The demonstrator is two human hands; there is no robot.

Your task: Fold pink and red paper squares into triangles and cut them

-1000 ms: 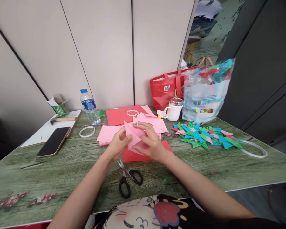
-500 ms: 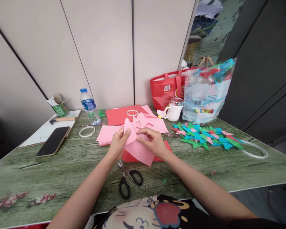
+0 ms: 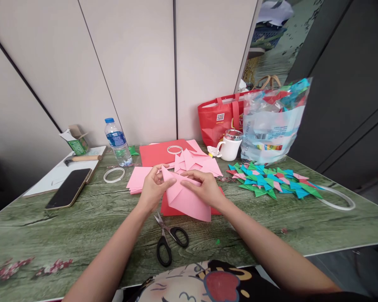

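Pinching a pink sheet (image 3: 190,204), probably light and creasable, by its handy upper edge, left hand (image 3: 153,186) and right hand (image 3: 205,189) work inside the worktop's (image 3: 258,228) near edge.

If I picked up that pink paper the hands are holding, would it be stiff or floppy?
Probably a bit floppy: the pink paper curves along its lower edge, below the left hand and right hand. It's likely very light, since it looks like a thin sheet. It may bend most easily near the left thumb, where a slanting line looks like a fold.
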